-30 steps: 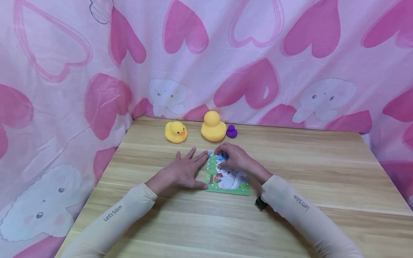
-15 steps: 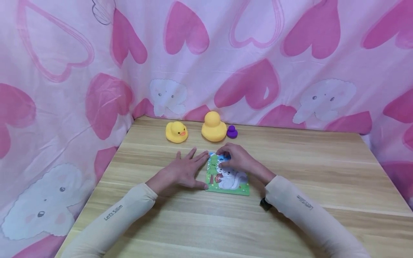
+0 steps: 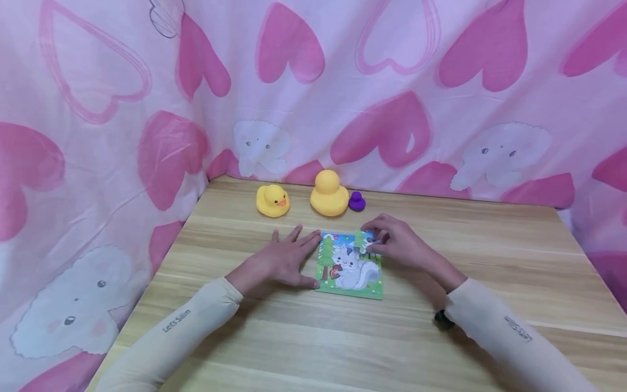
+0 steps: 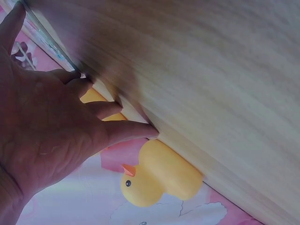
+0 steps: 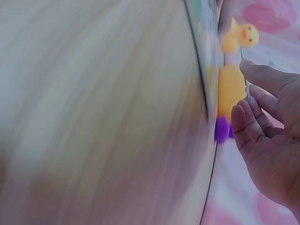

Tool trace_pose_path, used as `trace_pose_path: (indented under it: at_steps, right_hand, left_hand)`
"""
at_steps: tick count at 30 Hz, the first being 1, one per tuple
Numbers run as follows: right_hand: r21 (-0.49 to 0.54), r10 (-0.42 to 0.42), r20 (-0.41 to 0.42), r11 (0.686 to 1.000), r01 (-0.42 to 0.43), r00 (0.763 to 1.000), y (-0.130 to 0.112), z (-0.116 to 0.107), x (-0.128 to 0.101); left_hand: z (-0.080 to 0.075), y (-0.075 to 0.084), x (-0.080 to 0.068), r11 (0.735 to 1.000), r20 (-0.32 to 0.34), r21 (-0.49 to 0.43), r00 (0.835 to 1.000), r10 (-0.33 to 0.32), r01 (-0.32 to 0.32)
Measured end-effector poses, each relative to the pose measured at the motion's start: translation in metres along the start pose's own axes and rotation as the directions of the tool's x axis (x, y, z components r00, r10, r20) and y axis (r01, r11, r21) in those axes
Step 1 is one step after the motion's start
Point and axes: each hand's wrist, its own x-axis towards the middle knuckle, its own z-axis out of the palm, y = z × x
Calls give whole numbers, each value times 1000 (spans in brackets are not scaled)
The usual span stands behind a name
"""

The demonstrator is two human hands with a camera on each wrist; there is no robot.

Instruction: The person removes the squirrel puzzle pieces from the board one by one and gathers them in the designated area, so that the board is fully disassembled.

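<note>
A flat jigsaw puzzle with a white squirrel, green trees and blue sky lies on the wooden table. My left hand is spread beside it, fingertips and thumb at its left edge. Those fingers look straight in the left wrist view, where the hand partly covers the puzzle. Between the thumb and fingers of my right hand is a puzzle piece showing part of a tree, over the puzzle's upper right. The right wrist view shows this thin piece edge-on, apart from the puzzle, pinched by the hand.
Behind the puzzle stand a yellow rubber duck, a larger yellow duck turned away and a small purple duck. Pink heart-print curtains hang along the back and sides of the wooden table.
My right hand has moved right from the puzzle's upper middle, lifting a piece with it. The left hand keeps its place at the left edge. The whole view has shifted slightly.
</note>
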Motion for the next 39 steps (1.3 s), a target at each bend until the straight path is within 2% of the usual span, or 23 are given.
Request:
trace_pose_path:
  at_steps: [11, 19, 24, 31, 39]
  right_hand:
    - [-83, 42, -49, 995, -46, 998, 48, -26, -38]
    - [-112, 76, -2, 991, -75, 997, 63, -36, -52]
    - [-145, 84, 30, 986, -79, 996, 63, -39, -52]
    - [-195, 41, 64, 980, -28, 997, 53, -40, -46]
    - [-179, -10, 36, 984, 16, 999, 30, -20, -30]
  left_hand:
    - [0, -1, -1, 1000, 1, -8, 1000, 7, -7]
    - [1, 0, -2, 1000, -1, -8, 1000, 8, -8]
    - [0, -1, -2, 1000, -7, -8, 1000, 11, -11]
    - [2, -1, -1, 1000, -27, -7, 1000, 16, -16]
    - [2, -1, -2, 1000, -19, -8, 1000, 13, -13]
